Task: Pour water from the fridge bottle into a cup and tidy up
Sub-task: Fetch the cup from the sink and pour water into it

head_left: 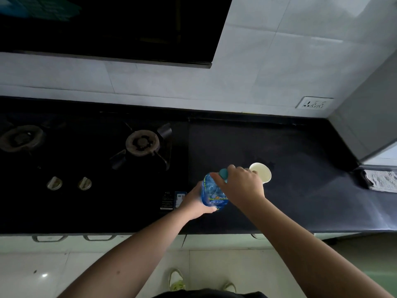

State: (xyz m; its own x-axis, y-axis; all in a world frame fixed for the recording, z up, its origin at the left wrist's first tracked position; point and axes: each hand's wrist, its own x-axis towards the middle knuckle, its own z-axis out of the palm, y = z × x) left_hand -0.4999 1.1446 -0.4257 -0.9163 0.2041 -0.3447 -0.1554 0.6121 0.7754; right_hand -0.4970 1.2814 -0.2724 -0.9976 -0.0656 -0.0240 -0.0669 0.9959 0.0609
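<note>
**Both hands on the bottle at a dark kitchen counter**

A person stands at a black counter (300, 201), both bare forearms reaching forward from the bottom of the frame. The left hand (196, 203) wraps around the lower body of a blue-labelled water bottle (212, 193), thumb curled across its base. The right hand (242, 183) comes over from above, wrist bent, fingers pinching the teal cap (223, 173). The bottle stands near the counter's front, just right of the gas hob (86, 158). A white paper cup (261, 172) stands just behind the right hand, partly hidden by its knuckles. A folded grey cloth (380, 180) lies at the far right.
</note>
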